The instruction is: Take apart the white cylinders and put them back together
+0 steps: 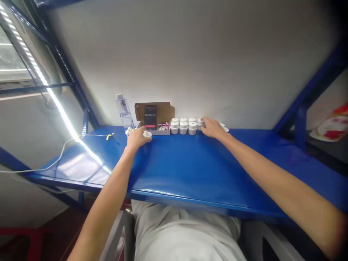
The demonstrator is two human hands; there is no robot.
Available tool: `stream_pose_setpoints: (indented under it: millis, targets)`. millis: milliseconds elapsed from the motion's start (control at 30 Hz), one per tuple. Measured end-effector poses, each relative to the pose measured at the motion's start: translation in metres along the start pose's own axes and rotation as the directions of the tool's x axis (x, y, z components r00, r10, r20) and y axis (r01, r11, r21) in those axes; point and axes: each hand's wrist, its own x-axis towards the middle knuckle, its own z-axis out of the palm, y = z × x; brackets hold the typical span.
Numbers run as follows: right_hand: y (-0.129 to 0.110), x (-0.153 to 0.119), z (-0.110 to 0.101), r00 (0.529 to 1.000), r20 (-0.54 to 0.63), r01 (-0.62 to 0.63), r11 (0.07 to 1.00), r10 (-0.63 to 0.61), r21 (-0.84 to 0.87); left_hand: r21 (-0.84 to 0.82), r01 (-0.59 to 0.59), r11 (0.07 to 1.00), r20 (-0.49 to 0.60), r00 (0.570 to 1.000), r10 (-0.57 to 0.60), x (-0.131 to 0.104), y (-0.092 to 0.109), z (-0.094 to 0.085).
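Several white round containers (183, 127) stand in two rows at the back of the blue table (185, 163). At the right end of these rows, my right hand (212, 127) has its fingers closed on a white container (200, 123). White flat pieces (225, 128) lie just beyond that hand, partly hidden by it. My left hand (136, 137) reaches down at the back left, among small white parts (147, 134). Its fingertips are hidden, so what it holds, if anything, cannot be made out.
An open cardboard box (164, 110) with a phone (150, 116) and small pink-and-white items stands against the wall. A clear bottle (125, 112) leans left of it. A white cable (63, 148) crosses the table's left side. Blue frame posts rise at both sides.
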Motion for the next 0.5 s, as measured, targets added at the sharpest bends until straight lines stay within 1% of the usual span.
stream_pose_setpoints:
  millis: [100,167,233,267,333,400,433,500]
  targets:
    - [-0.001,-0.007,-0.01,0.996,-0.023,-0.087,0.996,0.088,0.018,0.001,0.062,0.998,-0.006,0.998,-0.062,0.001,-0.003,0.001]
    - [-0.006,-0.021,-0.019,0.99,-0.018,-0.136,0.99,0.137,0.027,0.01,0.072,0.997,-0.016,0.997,-0.072,0.0,-0.002,0.001]
    - [-0.013,-0.037,-0.026,0.987,-0.01,-0.161,0.986,0.161,0.032,0.016,0.079,0.997,-0.052,0.996,-0.078,-0.001,-0.001,-0.001]
    - [-0.016,-0.045,-0.029,0.99,0.002,-0.141,0.989,0.142,0.043,0.017,0.081,0.997,-0.075,0.994,-0.079,-0.002,0.0,-0.002]
    - [-0.024,-0.058,-0.034,0.998,0.03,-0.062,0.996,0.06,0.061,0.003,0.065,0.998,-0.114,0.991,-0.064,-0.002,0.001,-0.003]
    - [-0.034,-0.064,-0.038,0.998,0.055,-0.02,0.995,0.015,0.098,-0.047,0.01,0.999,-0.151,0.988,-0.017,-0.001,0.005,-0.005]
    - [-0.04,-0.065,-0.04,0.998,0.057,-0.032,0.991,0.024,0.133,-0.093,-0.038,0.995,-0.164,0.986,0.023,-0.002,0.009,-0.005]
    - [-0.054,-0.067,-0.043,0.995,0.052,-0.098,0.962,0.088,0.254,-0.225,-0.172,0.959,-0.182,0.974,0.132,-0.007,0.023,-0.004]
